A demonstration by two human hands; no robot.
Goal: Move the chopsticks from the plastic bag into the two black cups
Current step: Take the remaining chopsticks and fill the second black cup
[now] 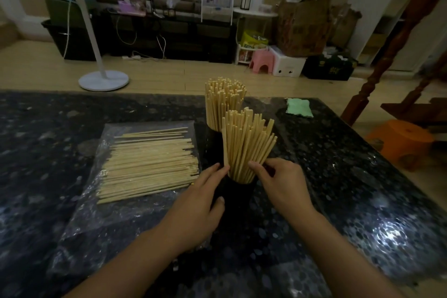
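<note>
Pale tan chopsticks (147, 164) lie on a clear, glossy plastic bag (116, 203) to the left of the left hand (200, 203). Two black cups (238, 192) between and beyond the hands hold bundles of the same pale tan. The bench (362, 176) is dark blue-black with a mottled, pebble-like pattern. A light green cloth (299, 107) lies beyond the right hand (281, 185).

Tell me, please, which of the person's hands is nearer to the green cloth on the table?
Right. The right hand touches the near cup's chopsticks on the side toward the green cloth; the left hand is on the cup's far side from it.
</note>
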